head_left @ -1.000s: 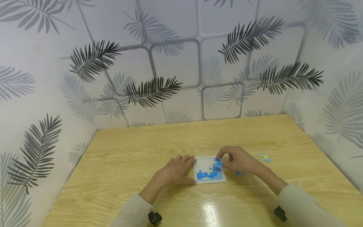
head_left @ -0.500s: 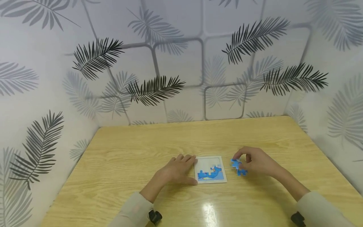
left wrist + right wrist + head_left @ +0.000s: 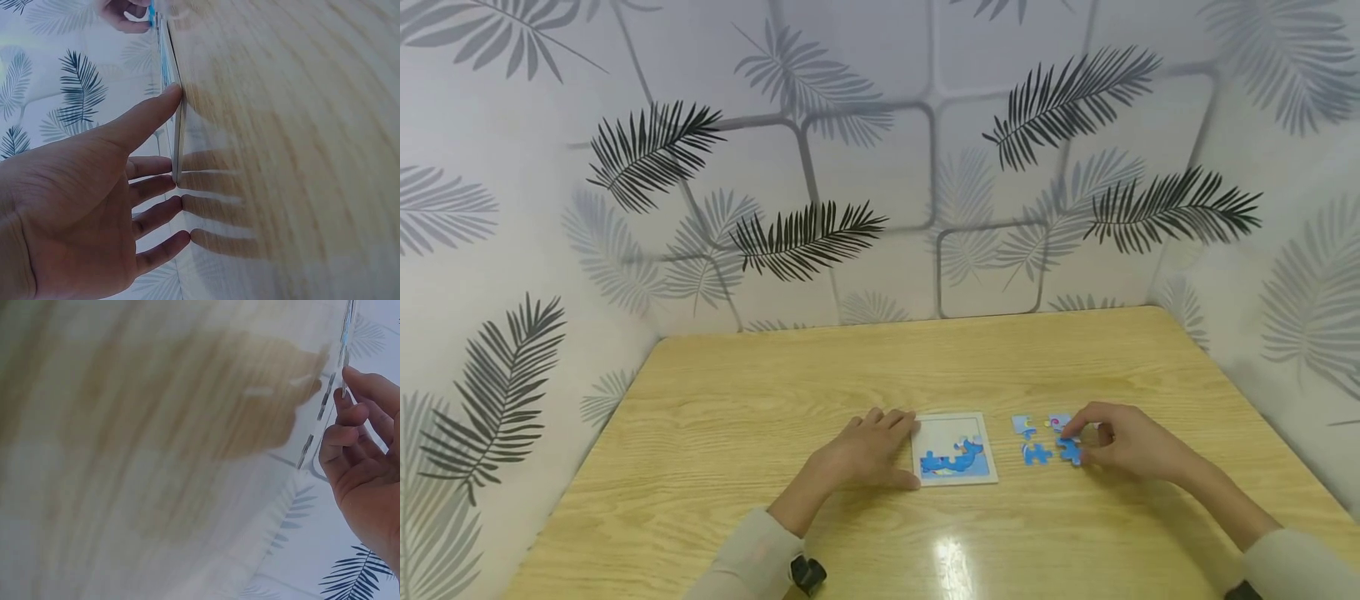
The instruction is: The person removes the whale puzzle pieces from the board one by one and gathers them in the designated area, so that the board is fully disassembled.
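A white puzzle tray [image 3: 934, 434] lies on the table, with joined blue pieces [image 3: 955, 464] along its bottom and lower right. My left hand [image 3: 868, 450] rests at its left side. In the left wrist view its thumb [image 3: 153, 112] and extended fingertips meet the tray's edge. To the right, my right hand [image 3: 1131, 442] pinches a blue jigsaw piece [image 3: 1070, 452] between thumb and fingers, low over the table. The right wrist view shows this piece edge-on, with the other fingers curled beneath. Beside it lies another blue jigsaw piece [image 3: 1037, 453].
Behind these are a light-blue piece [image 3: 1024, 426] and a piece with a pink mark [image 3: 1058, 422]; another is partly hidden by the right hand. The wood-grain table [image 3: 775, 400] meets a leaf-patterned wall [image 3: 850, 167] at the back.
My right hand has moved right, from the tray's upper right corner to the loose pieces, carrying the blue jigsaw piece. More loose pieces now show. My left hand stays at the tray.
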A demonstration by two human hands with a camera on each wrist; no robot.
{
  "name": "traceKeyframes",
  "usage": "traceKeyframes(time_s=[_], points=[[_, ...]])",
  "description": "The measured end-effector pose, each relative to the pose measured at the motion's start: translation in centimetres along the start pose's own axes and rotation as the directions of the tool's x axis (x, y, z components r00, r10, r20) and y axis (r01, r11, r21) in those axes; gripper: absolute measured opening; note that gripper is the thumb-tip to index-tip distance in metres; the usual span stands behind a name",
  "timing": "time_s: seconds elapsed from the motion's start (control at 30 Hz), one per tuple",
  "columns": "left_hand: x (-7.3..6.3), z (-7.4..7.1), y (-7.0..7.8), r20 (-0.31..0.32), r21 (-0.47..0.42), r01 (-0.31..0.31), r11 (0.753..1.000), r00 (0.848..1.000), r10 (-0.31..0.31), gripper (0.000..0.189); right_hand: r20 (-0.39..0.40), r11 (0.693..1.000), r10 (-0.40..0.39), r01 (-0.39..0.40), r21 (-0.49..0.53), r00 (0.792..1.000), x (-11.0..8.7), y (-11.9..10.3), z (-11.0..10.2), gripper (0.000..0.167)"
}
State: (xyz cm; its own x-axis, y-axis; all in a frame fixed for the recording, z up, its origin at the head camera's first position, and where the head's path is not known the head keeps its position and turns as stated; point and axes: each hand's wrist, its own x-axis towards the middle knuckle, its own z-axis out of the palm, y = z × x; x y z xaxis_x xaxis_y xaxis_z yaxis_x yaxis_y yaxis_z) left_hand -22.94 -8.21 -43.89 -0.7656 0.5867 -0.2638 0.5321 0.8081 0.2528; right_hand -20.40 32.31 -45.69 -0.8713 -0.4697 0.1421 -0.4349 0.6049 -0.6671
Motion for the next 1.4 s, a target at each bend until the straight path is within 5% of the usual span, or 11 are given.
traceKeyframes(time_s=[0.47, 0.7, 1.03, 1.4], points=[[-0.1, -0.1, 0.0, -0.003, -0.005, -0.010, 1.000, 1.000, 0.010, 0.091, 0.043, 0.999, -0.032, 0.032, 0.002, 0.999, -0.5, 1.1, -0.4, 0.025], [-0.2, -0.3, 0.1, 0.002, -0.011, -0.008, 1.000, 1.000, 0.008, 0.090, 0.005, 0.995, -0.091, 0.091, -0.033, 0.996, -0.1, 0.8, -0.2, 0.027], [0.0, -0.3, 0.0, 0.004, -0.018, -0.002, 1.000, 1.000, 0.002, 0.089, 0.055, 0.995, -0.066, 0.062, 0.075, 0.996, 3.0, -2.1, 1.3, 0.036], [0.1, -0.2, 0.2, 0.010, -0.012, 0.004, 1.000, 1.000, -0.004, 0.090, 0.151, 0.986, -0.087, 0.064, 0.151, 0.985, 6.6, -4.8, 5.2, 0.038]])
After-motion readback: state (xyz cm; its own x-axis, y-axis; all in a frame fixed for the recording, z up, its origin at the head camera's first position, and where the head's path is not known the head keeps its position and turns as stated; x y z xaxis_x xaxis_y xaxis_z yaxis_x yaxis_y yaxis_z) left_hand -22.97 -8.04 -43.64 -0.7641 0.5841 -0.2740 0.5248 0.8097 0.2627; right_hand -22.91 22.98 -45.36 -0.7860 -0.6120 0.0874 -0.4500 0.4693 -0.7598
